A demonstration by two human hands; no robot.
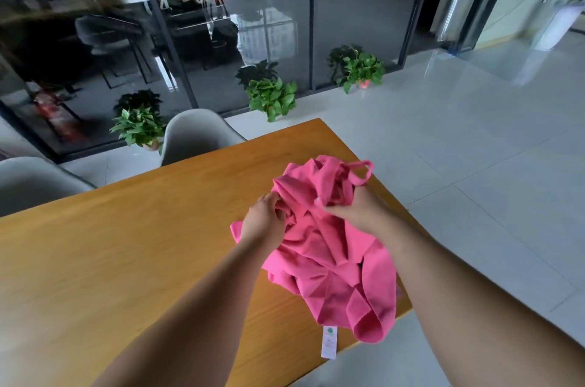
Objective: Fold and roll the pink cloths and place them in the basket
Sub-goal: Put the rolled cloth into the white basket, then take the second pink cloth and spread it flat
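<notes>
Left hand (266,219): fingers curled into a bunch of the pink cloth (329,263). Right hand (359,212): clutching another bunch just under the strap loop (361,172). Both grips sit high on the fabric; I'd guess that's to hunt out edges and spread it flat before any fold. The cloth is crumpled on the right end of the wooden table (126,244), with its lower end and white tag (329,340) reaching the near edge. Only 1 cloth in my feed, no basket visible. Folding not begun. Beyond: 2 grey chairs (198,133).
</notes>
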